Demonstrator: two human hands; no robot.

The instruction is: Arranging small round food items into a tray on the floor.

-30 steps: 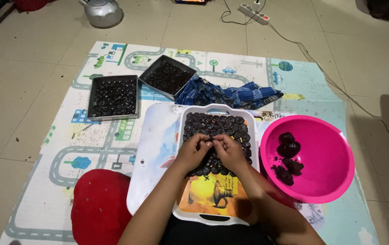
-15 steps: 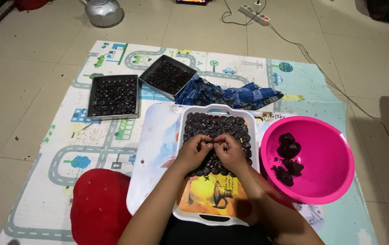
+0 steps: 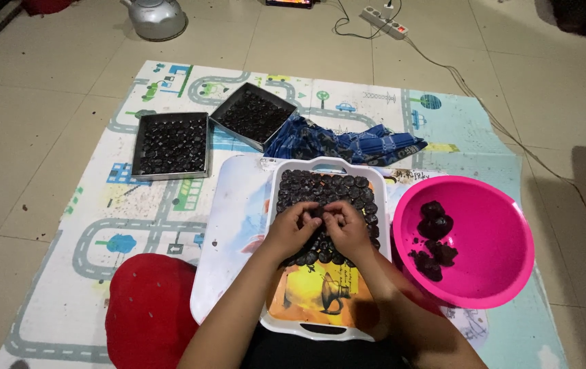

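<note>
Looking down from your head cam, your left hand and right hand meet over the white tray, fingers pinched together on one small dark lump, probably shaping it right above the rows so it can drop straight into place. Dark pieces already fill the tray's far half in tight rows; the near half shows its yellow picture. That tray sits on a pale board on the play mat, square in front of you. Pink bowl with dark clumps is just beside your right arm, handy for grabbing more. Two metal trays full of pieces sit well apart at far left, next to a blue cloth. Red thing by your left elbow.
</note>
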